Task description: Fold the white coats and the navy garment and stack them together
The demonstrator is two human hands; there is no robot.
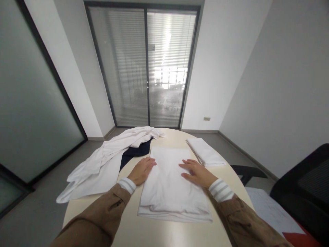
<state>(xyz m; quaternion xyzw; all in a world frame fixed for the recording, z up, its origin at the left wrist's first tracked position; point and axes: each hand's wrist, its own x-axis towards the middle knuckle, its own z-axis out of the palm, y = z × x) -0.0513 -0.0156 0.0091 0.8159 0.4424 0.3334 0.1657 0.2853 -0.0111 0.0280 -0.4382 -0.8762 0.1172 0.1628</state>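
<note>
A white garment (172, 192), folded into a long rectangle, lies flat on the round cream table (156, 236) in front of me. On its left edge rests my left hand (142, 169), fingers stretched out toward the cloth. My right hand (197, 173) lies on its right side with the fingers spread. Neither hand grips anything. The cloth's near end shows stacked layers and a few wrinkles. A smaller folded white cloth (205, 152) sits beyond my right hand, near the table's right edge.
Loose white clothes (102, 164) heap at the left and hang over the table edge, with a dark navy cloth (135, 152) partly under them. A black mesh chair (305, 192) stands at the right beside papers (272, 209). Glass doors (146, 68) close off the back.
</note>
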